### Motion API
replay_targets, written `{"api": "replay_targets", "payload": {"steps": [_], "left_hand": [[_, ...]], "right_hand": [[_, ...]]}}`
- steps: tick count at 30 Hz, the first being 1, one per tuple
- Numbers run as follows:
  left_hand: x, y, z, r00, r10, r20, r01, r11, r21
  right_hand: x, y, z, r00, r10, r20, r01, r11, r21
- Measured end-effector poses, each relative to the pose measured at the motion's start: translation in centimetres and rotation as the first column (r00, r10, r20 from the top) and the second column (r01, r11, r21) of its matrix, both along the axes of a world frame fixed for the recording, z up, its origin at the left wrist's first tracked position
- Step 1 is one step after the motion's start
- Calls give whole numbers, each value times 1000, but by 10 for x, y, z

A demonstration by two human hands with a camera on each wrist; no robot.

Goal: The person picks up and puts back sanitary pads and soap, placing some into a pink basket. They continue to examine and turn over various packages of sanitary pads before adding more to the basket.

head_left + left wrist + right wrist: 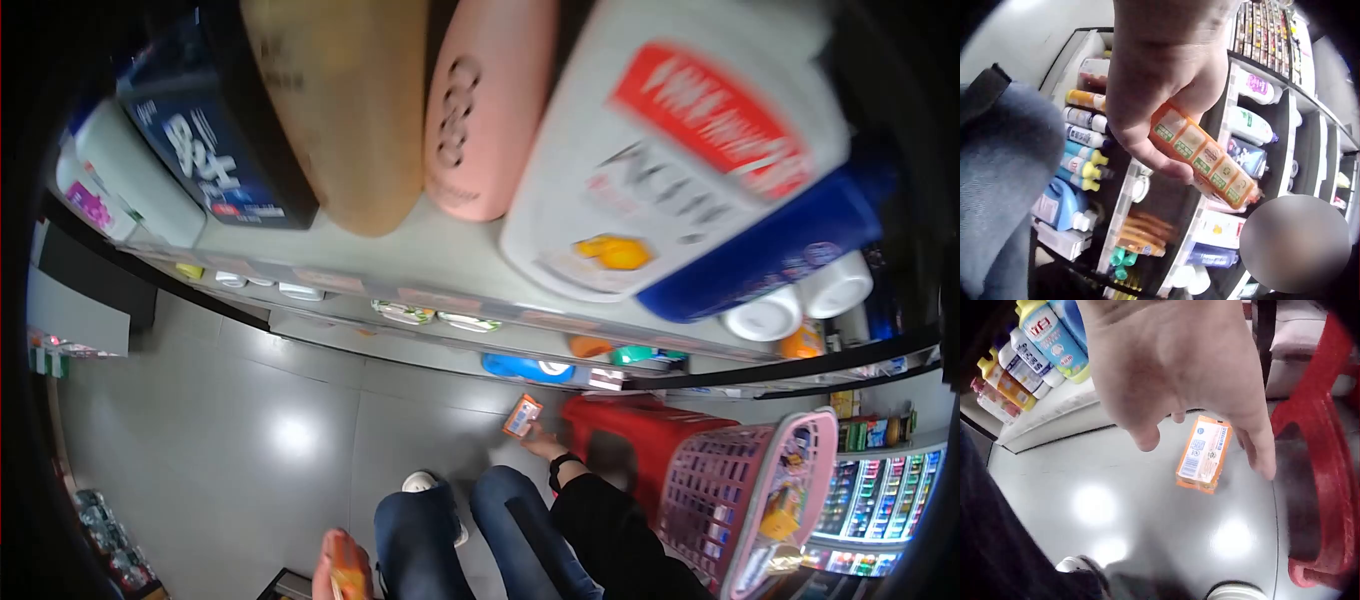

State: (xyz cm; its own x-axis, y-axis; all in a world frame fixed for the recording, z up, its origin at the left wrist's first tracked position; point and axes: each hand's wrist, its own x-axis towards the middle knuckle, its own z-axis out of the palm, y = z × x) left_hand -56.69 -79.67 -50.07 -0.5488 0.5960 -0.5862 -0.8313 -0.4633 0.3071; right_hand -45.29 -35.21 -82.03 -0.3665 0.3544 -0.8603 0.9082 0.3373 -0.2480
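In the left wrist view my left hand (1166,94) grips an orange wrapped pack (1207,159) with several printed panels, its thumb and fingers round one end. The head view shows part of this hand at the lower edge. My right hand (1172,369) reaches low near the floor, thumb and an outer finger spread apart. Right at its fingertips is an orange and white box (1204,453) with a barcode, tilted in the right wrist view. The palm hides the middle fingers and overlaps the box's upper end.
A shelf (470,270) of upright bottles fills the front, with lower shelves beneath. To the right stand a red plastic frame (640,430) and a pink basket (715,470) holding goods. Grey tiled floor (250,450) lies below, with a white shoe (420,482).
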Motion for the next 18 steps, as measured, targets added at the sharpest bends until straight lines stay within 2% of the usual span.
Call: {"api": "replay_targets", "payload": {"steps": [1,2,3,4,5,6,7,8,10,12,13,15,16,17,18], "left_hand": [[4,3,-5,992,-57,-109,59,998,20],[9,5,-7,991,-105,-85,85,974,-211],[8,14,-5,988,-146,-49,111,896,-430],[0,6,-29,931,-335,-144,280,910,-308],[2,4,-49,922,-368,-117,330,909,-256],[4,-3,-78,872,-391,-294,309,906,-290],[0,-2,-97,788,-408,-461,283,905,-319],[3,-7,-103,789,-406,-461,282,906,-316],[2,-3,-85,830,-469,-301,315,841,-440],[1,-3,-83,807,-483,-339,306,834,-459],[2,-3,-81,781,-496,-379,294,828,-478],[3,-4,-76,750,-519,-411,287,814,-505],[4,-4,-74,770,-508,-387,287,816,-501],[4,-3,-71,788,-495,-368,286,822,-493],[5,-6,-72,799,-496,-339,295,816,-498]], "right_hand": [[-4,2,-30,996,84,25,-83,996,-22],[-4,5,-55,987,154,37,-152,987,-50],[-12,4,-67,987,158,34,-156,987,-49],[-17,2,-77,983,174,52,-173,985,-20],[-21,1,-85,979,188,74,-189,982,8],[-13,1,-114,979,205,-6,-205,977,53],[-12,-1,-131,979,206,-3,-205,977,53],[-11,-1,-144,978,208,-34,-204,976,81],[-18,-5,-144,974,215,-67,-207,972,112],[-16,-17,-131,987,126,-96,-98,961,257],[-17,-18,-128,986,133,-97,-104,961,258],[-8,-29,-117,952,87,-294,27,932,363],[-7,-33,-101,955,78,-286,32,932,360],[-11,-33,-82,938,-165,-305,227,957,181],[-16,-33,-57,873,-396,-285,414,910,2]]}}
